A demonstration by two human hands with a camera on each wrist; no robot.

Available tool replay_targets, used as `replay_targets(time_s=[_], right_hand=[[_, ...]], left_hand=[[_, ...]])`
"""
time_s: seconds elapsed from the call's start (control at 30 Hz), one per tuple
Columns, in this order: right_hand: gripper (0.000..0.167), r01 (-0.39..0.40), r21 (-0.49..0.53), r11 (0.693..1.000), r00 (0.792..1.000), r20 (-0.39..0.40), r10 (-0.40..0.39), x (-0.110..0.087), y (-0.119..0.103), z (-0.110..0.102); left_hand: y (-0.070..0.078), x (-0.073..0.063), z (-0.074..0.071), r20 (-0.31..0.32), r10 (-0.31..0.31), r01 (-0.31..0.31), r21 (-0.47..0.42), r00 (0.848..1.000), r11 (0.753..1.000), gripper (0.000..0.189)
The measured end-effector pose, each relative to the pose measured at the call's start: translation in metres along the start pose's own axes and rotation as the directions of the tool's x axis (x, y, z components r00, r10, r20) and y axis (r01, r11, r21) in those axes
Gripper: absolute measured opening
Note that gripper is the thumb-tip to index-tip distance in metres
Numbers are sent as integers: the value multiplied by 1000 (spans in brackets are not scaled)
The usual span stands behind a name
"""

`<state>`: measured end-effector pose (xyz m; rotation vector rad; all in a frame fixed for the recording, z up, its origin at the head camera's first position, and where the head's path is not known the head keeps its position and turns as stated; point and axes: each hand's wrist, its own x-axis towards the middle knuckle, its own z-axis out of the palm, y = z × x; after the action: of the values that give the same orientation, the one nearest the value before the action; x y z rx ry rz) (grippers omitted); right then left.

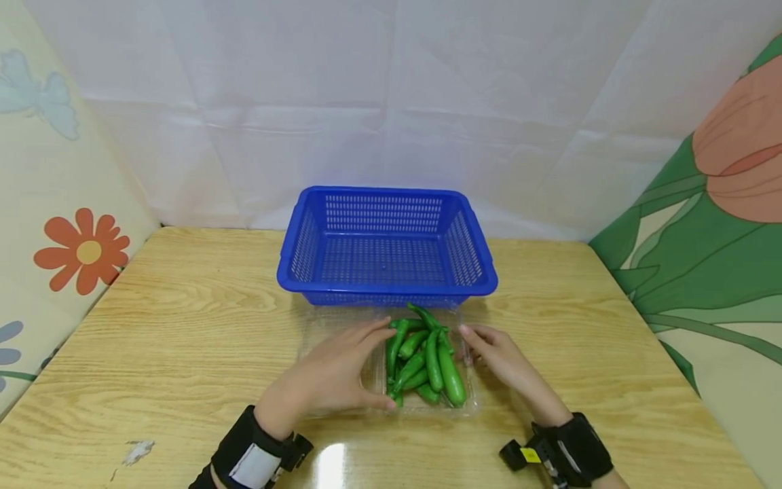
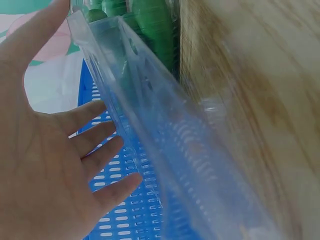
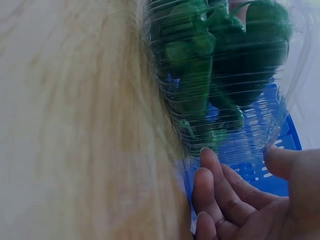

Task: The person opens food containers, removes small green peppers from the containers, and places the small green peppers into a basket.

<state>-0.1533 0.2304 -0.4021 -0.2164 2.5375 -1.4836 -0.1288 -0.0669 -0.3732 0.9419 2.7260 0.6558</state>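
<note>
The left hand's fingers are nearly straight and spread, clasping nothing that shows; in the head view its index fingertip and thumb tip frame the left side of a pile of green peppers (image 1: 433, 360), and whether they touch any is hard to tell. The right hand (image 1: 504, 360) has its thumb at the rim and its bent fingers against the outside, apparently pinching the near side wall of a clear plastic clamshell (image 1: 472, 407). The peppers lie in its right half, one long pepper poking over the back edge; the open lid (image 1: 314, 326) stretches out flat-looking beneath the left hand (image 1: 332, 370). The step in hand seems to be steadying the opened box and reaching for its contents; the next move would call for the left fingers to close on peppers while the right keeps the light plastic from sliding. Both forearms, in black wrist straps (image 1: 247, 451), angle inward from the near edge. Just behind the box stands a blue perforated basket (image 1: 385, 291), holding nothing, on the wood-grain table (image 1: 183, 326).
</note>
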Motion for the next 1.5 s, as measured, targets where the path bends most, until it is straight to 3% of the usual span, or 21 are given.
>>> replay_targets(time_s=[0.23, 0.4, 0.7, 0.97, 1.13, 1.27, 1.4, 1.5], right_hand=[[45, 19, 4, 1000, 998, 57, -19, 3, -1, -6], [44, 15, -55, 998, 995, 99, -9, 4, -2, -18], [40, 86, -116, 990, 996, 19, -84, 1, -10, -41], [32, 194, -186, 963, 979, -32, -203, -2, -20, -53], [31, 214, -231, 949, 974, -28, -227, -4, -26, -54], [30, 296, -259, 919, 953, 17, -302, 0, -28, -50], [29, 424, -258, 868, 905, 89, -416, 7, -32, -43], [30, 480, -228, 847, 877, 135, -460, 10, -35, -37]], left_hand=[[-2, -1, 1, 17, -2, 2, -14, 1000, 1000, 115], [-3, -1, 1, 8, -2, 3, -5, 1000, 1000, 117], [-7, -3, 3, -18, 6, -6, 4, 1000, 1000, 119], [-6, -3, 4, -9, 6, -6, 11, 1000, 1000, 115], [-6, -2, 4, -14, 5, -5, 15, 1000, 1000, 117], [-5, -1, 5, -14, 17, -16, 20, 1000, 1000, 117], [-3, 0, 4, -21, 38, -37, 19, 999, 999, 115], [-3, 0, 4, -20, 42, -42, 16, 999, 999, 115]])
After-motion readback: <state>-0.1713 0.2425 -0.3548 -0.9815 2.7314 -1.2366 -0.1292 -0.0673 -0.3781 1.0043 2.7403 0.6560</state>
